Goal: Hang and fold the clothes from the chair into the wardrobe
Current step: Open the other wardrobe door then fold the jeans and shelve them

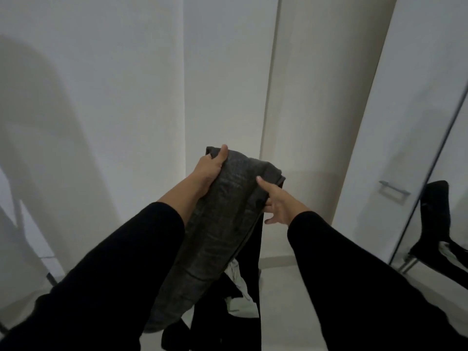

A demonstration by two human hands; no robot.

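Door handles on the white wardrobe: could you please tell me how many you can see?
1. A single metal door handle sits on the white door at the right, beside the mirror edge. Other doors show none in this view; the hands and grey garment may hide more.

Both your arms are stretched out in front of you in black sleeves, pushed up a bit so the wrists show. Your left hand (208,173) is curled around the top edge of the grey garment (215,236), thumb on top. Your right hand (279,202) pinches its other side, index finger laid straight across the cloth, lower fingers loose.
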